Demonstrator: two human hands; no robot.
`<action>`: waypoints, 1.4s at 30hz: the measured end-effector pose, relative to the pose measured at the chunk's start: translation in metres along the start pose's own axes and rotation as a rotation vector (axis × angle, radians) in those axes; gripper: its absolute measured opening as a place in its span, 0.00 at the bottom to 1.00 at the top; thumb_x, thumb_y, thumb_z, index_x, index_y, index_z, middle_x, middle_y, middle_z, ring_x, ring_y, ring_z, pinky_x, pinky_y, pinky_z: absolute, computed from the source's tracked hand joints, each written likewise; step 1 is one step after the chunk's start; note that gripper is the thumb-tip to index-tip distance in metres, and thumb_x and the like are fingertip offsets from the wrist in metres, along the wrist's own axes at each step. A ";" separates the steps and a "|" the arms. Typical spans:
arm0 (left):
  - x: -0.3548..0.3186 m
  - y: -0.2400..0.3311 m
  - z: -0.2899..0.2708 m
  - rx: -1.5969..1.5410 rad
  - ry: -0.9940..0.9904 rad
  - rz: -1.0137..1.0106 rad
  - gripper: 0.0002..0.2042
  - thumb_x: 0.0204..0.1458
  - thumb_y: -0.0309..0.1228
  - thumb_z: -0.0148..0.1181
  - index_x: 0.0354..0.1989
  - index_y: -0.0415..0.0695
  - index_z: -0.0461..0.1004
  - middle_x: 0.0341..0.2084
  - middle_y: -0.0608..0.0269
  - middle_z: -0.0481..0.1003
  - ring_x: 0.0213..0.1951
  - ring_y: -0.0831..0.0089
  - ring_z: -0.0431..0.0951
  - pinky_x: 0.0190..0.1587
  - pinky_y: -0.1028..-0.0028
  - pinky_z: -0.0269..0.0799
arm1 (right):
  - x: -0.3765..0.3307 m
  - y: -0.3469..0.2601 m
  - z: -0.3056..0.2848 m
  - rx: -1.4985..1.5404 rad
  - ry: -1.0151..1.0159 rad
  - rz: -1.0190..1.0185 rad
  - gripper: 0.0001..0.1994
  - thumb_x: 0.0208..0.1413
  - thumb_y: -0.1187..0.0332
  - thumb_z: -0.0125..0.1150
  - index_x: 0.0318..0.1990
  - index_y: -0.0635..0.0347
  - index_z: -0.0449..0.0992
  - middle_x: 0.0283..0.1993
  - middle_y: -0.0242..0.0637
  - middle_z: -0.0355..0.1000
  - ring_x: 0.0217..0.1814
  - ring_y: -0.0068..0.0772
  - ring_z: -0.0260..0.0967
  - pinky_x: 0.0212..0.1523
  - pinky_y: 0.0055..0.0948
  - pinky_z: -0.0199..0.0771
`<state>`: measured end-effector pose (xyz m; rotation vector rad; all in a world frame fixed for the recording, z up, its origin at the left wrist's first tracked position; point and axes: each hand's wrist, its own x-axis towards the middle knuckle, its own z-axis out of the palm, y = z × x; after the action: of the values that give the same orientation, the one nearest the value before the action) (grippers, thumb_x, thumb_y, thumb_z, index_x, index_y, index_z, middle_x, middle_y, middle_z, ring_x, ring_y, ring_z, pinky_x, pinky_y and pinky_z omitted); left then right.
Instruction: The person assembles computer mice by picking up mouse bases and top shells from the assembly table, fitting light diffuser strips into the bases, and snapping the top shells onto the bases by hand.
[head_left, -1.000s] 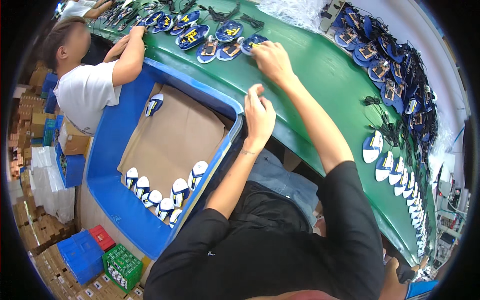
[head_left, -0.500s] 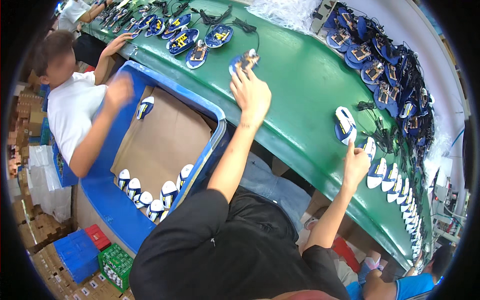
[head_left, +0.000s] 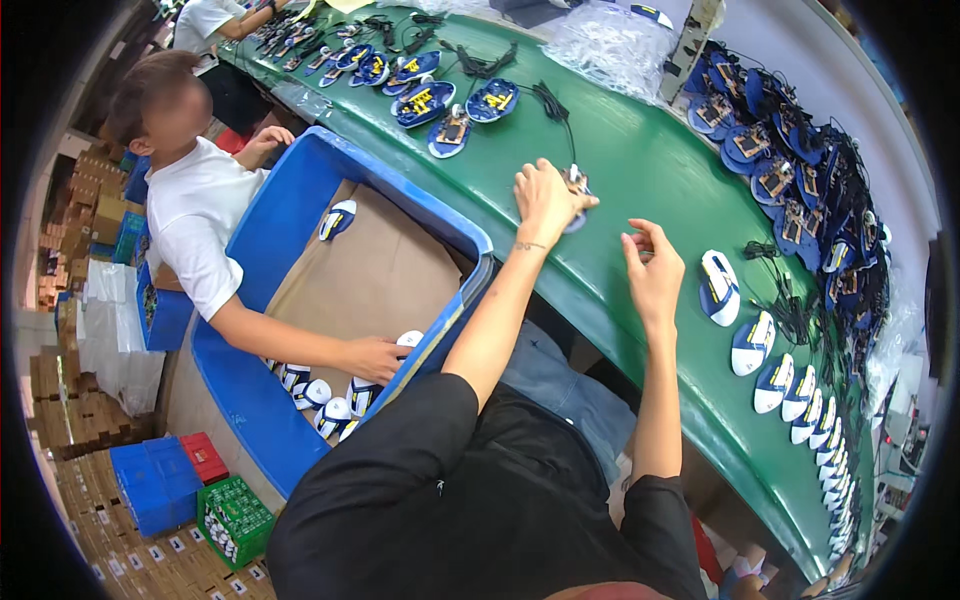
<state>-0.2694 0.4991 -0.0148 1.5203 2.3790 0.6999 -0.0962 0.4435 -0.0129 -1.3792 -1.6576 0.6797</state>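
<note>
My left hand (head_left: pixel 545 207) is over the green bench, its fingers and thumb closed on a blue mouse base (head_left: pixel 576 218) with a circuit board on it. The hand covers much of that base, and a black cable (head_left: pixel 566 122) runs from it up the bench. My right hand (head_left: pixel 655 272) is raised over the bench edge with fingers bent and apart, nothing in it. To its right lies a white and blue mouse shell (head_left: pixel 719 288), first of a long curving row of similar mice (head_left: pixel 752 343).
A blue bin (head_left: pixel 463 232) with cardboard and several mice stands at left; a co-worker's hand (head_left: pixel 376 358) reaches into it. Opened mouse halves (head_left: pixel 425 104) lie at the bench's far left. Mouse bases with boards (head_left: pixel 772 180) and cables are heaped at far right, near plastic bags (head_left: pixel 610 50).
My left hand has brought the mouse base rightward and nearer. My right hand has left the shell at the row's head and moved left. The co-worker's hand has gone down into the bin.
</note>
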 end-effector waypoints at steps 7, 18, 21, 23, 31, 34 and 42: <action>-0.031 -0.019 0.016 -0.878 -0.306 0.027 0.25 0.38 0.27 0.73 0.43 0.33 0.65 0.36 0.50 0.76 0.36 0.64 0.80 0.36 0.70 0.78 | 0.001 -0.004 0.026 0.254 -0.120 -0.036 0.17 0.54 0.74 0.63 0.52 0.63 0.73 0.46 0.40 0.72 0.40 0.28 0.75 0.40 0.27 0.77; -0.084 -0.015 0.001 -1.686 -0.740 -0.166 0.21 0.61 0.35 0.50 0.60 0.39 0.65 0.41 0.54 0.77 0.40 0.73 0.79 0.42 0.74 0.78 | -0.029 0.019 -0.002 0.366 -0.036 0.051 0.07 0.52 0.79 0.64 0.39 0.68 0.79 0.37 0.34 0.79 0.39 0.22 0.76 0.43 0.22 0.76; -0.088 -0.016 -0.001 -1.860 -0.782 -0.145 0.19 0.62 0.35 0.47 0.59 0.40 0.65 0.43 0.53 0.77 0.41 0.71 0.80 0.44 0.71 0.79 | -0.034 0.009 0.000 0.528 0.045 0.170 0.06 0.52 0.79 0.64 0.38 0.67 0.79 0.36 0.33 0.79 0.37 0.21 0.76 0.42 0.21 0.76; -0.092 -0.015 0.002 -1.888 -0.791 -0.160 0.19 0.63 0.35 0.46 0.59 0.40 0.65 0.43 0.52 0.76 0.42 0.70 0.79 0.45 0.70 0.79 | -0.034 0.007 -0.002 0.536 0.059 0.167 0.05 0.52 0.79 0.64 0.37 0.67 0.79 0.35 0.33 0.78 0.35 0.20 0.74 0.40 0.21 0.75; -0.106 -0.016 0.006 -1.940 -0.751 -0.074 0.19 0.64 0.36 0.44 0.59 0.39 0.63 0.44 0.51 0.74 0.44 0.68 0.78 0.48 0.69 0.77 | -0.034 -0.011 -0.022 0.233 -0.104 0.008 0.05 0.49 0.76 0.66 0.32 0.67 0.76 0.26 0.27 0.69 0.27 0.15 0.61 0.30 0.19 0.64; -0.108 -0.010 0.010 -1.895 -0.731 -0.031 0.18 0.63 0.36 0.47 0.57 0.39 0.64 0.42 0.53 0.74 0.42 0.70 0.77 0.47 0.70 0.75 | -0.046 -0.004 -0.014 0.372 -0.069 0.208 0.05 0.49 0.75 0.67 0.31 0.65 0.77 0.25 0.24 0.68 0.26 0.13 0.59 0.27 0.16 0.60; -0.104 -0.015 0.017 -1.800 -0.530 0.005 0.21 0.58 0.30 0.54 0.59 0.40 0.61 0.41 0.52 0.74 0.44 0.67 0.77 0.48 0.69 0.75 | -0.064 -0.027 0.007 0.203 0.038 0.010 0.09 0.55 0.75 0.60 0.43 0.66 0.79 0.24 0.32 0.66 0.23 0.18 0.59 0.25 0.23 0.62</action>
<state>-0.2286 0.4044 -0.0429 0.6197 0.6066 1.4776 -0.1139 0.3762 -0.0111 -1.2477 -1.5086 0.7999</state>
